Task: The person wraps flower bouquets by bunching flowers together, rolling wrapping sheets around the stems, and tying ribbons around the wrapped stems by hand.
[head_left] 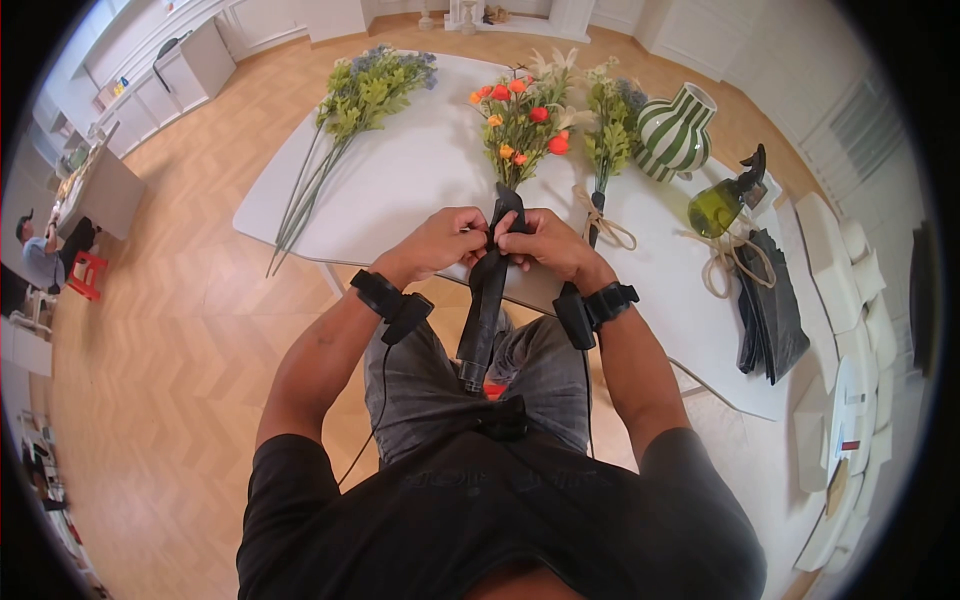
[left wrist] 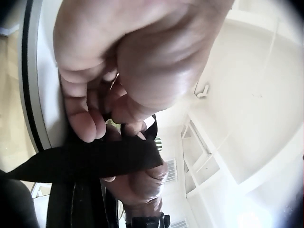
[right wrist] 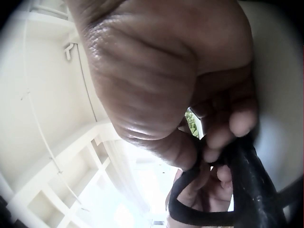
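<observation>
While the red-and-orange bouquet (head_left: pixel 520 115) lay with its blooms over the bench (head_left: pixel 420 165) and its black-wrapped stems (head_left: pixel 483 310) reached past the near edge above the person's lap, both hands worked just below the flowers. The right hand (head_left: pixel 548 243) pinched a loop of black ribbon (left wrist: pixel 104 159) between thumb and fingers; the left hand (head_left: pixel 440 245) had its fingers curled and appeared to pinch the ribbon too, though their grip was partly hidden. The step in hand looked like tying the ribbon round the wrapped stems, the loop not yet drawn tight. The next move seemed to call for pulling both sides evenly without letting the wrap slip. Just to the right lay another bouquet (head_left: pixel 608 130), tied with a twine bow (head_left: pixel 590 207).
</observation>
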### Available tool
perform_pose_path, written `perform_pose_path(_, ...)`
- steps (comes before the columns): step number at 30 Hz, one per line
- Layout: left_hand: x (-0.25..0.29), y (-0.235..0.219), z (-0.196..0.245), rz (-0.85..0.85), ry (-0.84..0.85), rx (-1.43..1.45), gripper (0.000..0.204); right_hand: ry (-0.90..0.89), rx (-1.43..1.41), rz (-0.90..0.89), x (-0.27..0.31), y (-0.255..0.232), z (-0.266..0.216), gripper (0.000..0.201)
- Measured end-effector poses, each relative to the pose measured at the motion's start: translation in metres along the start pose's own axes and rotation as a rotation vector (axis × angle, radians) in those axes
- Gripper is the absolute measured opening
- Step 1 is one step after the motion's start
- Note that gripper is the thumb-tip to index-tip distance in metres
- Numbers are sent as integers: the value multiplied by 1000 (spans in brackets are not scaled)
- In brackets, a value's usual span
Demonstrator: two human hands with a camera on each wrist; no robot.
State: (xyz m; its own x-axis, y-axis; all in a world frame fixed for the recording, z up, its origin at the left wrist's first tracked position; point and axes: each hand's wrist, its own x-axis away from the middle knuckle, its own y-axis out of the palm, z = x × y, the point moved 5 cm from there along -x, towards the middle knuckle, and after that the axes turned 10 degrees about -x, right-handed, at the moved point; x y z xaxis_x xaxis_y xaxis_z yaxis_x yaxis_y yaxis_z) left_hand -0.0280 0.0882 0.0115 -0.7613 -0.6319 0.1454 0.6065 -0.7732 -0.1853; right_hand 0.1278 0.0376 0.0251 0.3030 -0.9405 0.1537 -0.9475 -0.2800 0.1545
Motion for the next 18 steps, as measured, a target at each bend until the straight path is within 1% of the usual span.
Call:
perform_pose_path(1,-2,-1,-5,0,-2,0,12,0,-2,0,0,0,0,9)
perform_pose_path(3,-2,0,-5,-14,25,53,11,49,98,13,-2,1,0,10)
perform_pose_path(4,-2,-1,-5,-14,23,53,11,50,96,13,-1,3,-1,10)
perform_pose_path(6,-3,1,-5,-67,2,39,11,9,170,27,-1,7,-4,9)
perform_pose_path(7,-3,0,-4,-69,2,38,11,8,169,29,-6,5,4,9)
perform_pose_path(9,3,1,4,-72,4,20,12,-308,381,66,-13,9,1,18)
perform_pose_path(10,4,2,5,-73,3,20,12,-307,380,66,-13,7,6,18)
perform_pose_path(12,4,1,5,-49,5,-24,14,-341,565,214,-2,20,-13,21)
perform_pose_path(13,4,1,3,-48,5,-24,14,-340,564,214,-2,23,-12,21)
perform_pose_path(15,2,0,1,-52,48,-51,14,-288,626,352,-1,22,-11,18)
perform_pose_path(16,1,-1,-1,-52,48,-51,14,-288,625,352,-1,24,-10,18)
perform_pose_path(18,0,-2,-2,-84,46,-43,14,-308,775,437,1,26,-8,20)
